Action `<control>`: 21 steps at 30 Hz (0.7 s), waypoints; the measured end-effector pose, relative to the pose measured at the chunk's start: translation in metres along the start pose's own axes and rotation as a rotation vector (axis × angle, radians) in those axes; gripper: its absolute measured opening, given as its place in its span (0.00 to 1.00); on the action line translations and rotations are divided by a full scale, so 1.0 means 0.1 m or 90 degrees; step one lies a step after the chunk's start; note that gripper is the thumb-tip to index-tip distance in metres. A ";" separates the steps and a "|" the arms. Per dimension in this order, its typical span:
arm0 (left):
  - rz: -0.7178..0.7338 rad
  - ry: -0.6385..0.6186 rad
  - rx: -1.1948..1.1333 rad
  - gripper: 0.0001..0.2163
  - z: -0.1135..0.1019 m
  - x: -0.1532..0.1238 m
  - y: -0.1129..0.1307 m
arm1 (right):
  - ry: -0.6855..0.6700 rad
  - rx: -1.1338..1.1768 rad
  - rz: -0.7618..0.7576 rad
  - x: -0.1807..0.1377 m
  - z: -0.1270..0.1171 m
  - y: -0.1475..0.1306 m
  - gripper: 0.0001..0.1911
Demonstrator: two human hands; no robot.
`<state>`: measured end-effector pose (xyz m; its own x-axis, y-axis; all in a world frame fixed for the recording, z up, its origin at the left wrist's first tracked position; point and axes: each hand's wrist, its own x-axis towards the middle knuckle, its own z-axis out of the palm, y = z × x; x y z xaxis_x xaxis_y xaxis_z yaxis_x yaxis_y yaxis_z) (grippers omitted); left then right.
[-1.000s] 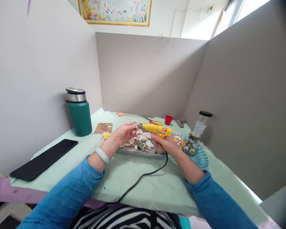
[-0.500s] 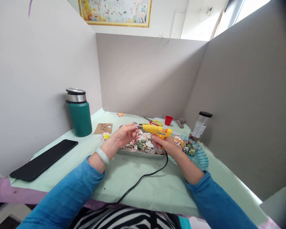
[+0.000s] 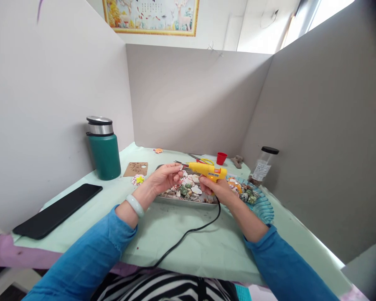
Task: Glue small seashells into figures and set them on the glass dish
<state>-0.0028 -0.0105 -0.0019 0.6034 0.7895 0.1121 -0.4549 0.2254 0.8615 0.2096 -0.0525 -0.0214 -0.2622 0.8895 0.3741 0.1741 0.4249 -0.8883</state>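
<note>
My right hand (image 3: 217,189) grips a yellow glue gun (image 3: 207,169) by its handle, nozzle pointing left. A black cord (image 3: 188,232) runs from it toward me across the table. My left hand (image 3: 164,177) pinches a small shell (image 3: 179,168) right at the nozzle tip. Both hands hover over a metal tray (image 3: 181,199) filled with several shells.
A blue glass dish (image 3: 265,207) with more shells sits right of the tray. A green flask (image 3: 104,148) and a black phone (image 3: 58,209) lie to the left. Scissors (image 3: 200,159), a red cup (image 3: 221,158), a jar (image 3: 263,166) and a brown card (image 3: 135,169) stand further back. Grey partitions enclose the table.
The glue gun has shifted slightly right and its nozzle stays against the shell in my left hand. Otherwise both hands are almost still.
</note>
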 end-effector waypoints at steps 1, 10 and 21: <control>0.000 -0.004 -0.001 0.02 0.00 0.00 0.00 | 0.003 0.005 -0.002 0.00 0.00 0.01 0.20; 0.004 -0.004 -0.010 0.03 -0.01 0.00 0.00 | -0.003 0.004 0.011 0.01 0.00 0.04 0.20; 0.011 -0.005 -0.018 0.02 0.00 -0.01 0.01 | -0.020 -0.012 0.010 0.00 -0.01 0.01 0.20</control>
<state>-0.0033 -0.0110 -0.0013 0.6006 0.7889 0.1302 -0.4836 0.2287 0.8449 0.2103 -0.0521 -0.0217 -0.2886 0.8908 0.3508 0.1964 0.4137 -0.8890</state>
